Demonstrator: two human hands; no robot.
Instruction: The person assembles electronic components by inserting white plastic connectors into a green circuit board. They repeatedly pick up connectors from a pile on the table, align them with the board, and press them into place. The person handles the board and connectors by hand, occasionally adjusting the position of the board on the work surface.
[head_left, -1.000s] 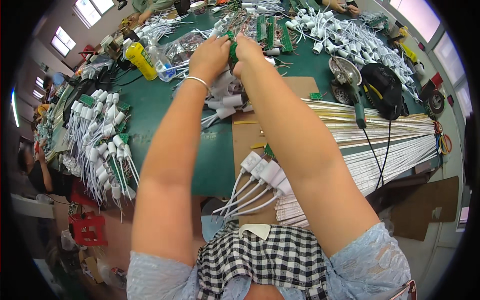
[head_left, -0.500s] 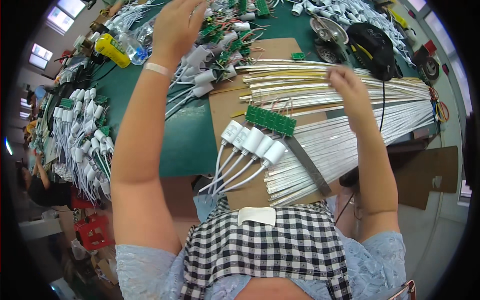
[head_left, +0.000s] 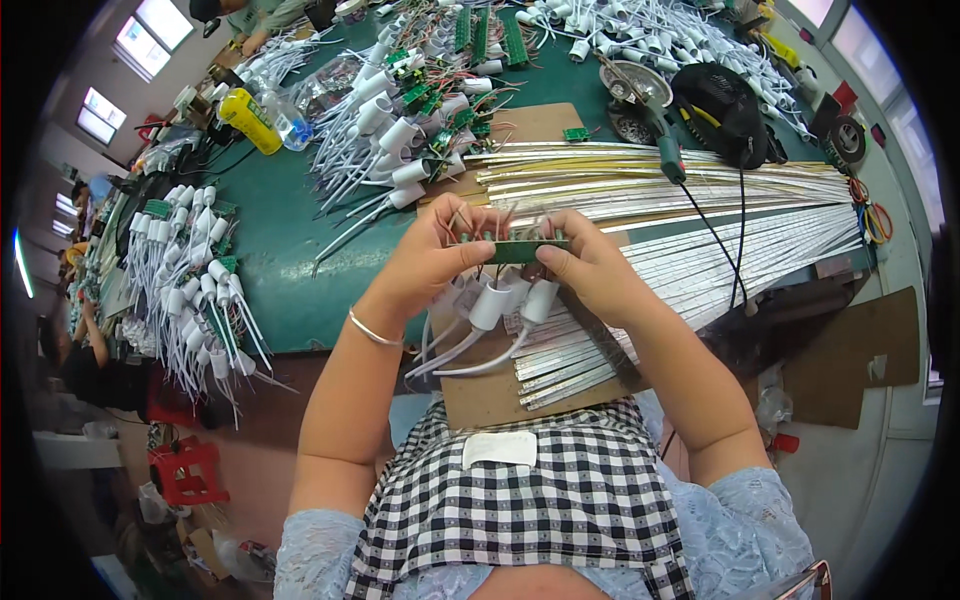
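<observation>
Between my two hands is a green circuit board (head_left: 515, 252), raised and tipped so that one long edge faces me. My left hand (head_left: 440, 245) pinches its left end, thumb in front. At the other end, my right hand (head_left: 580, 262) grips with thumb and fingers. Thin wires stand up along the board's far side. Below it hang white cylindrical housings (head_left: 489, 308) with white cables, resting over a brown board (head_left: 470, 400). A dark flat bar (head_left: 607, 345) lies under my right hand, across silvery strips (head_left: 690, 265).
Piles of white housings with green boards lie at the far middle (head_left: 400, 135) and left (head_left: 190, 270). A soldering iron (head_left: 668, 155) rests by a metal dish (head_left: 640, 85) and a black cap (head_left: 722, 105). A yellow bottle (head_left: 250, 120) stands far left. Another person (head_left: 260, 20) sits across the table.
My left hand has come back from the far pile and my right hand from over the strips. Both now hold the circuit board, which is lifted and tilted. The soldering iron now rests by the dish.
</observation>
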